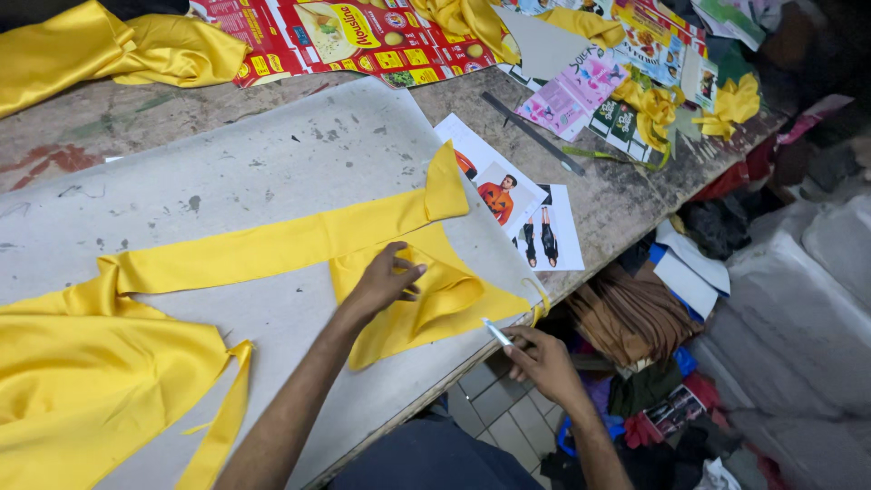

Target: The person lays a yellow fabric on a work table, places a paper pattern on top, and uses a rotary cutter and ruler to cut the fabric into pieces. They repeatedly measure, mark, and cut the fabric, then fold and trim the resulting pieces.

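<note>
Right hand (544, 361) grip closed on white chalk stick (496, 332), tip toward yellow fabric (426, 304), up-left.

Flattened red-and-yellow carton (354, 41) beyond the grey board (227, 163); pink-and-white carton (572, 91) and smaller colourful flattened boxes (658, 41) right of it.

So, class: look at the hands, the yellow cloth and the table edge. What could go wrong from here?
1. The yellow cloth piece lies rumpled under the left hand, so a mark made on it could come out crooked.
2. That piece reaches the edge of the table and might slip off.
3. The right hand holds its white marker beyond the edge; a drop could land it in the clutter below.
</note>
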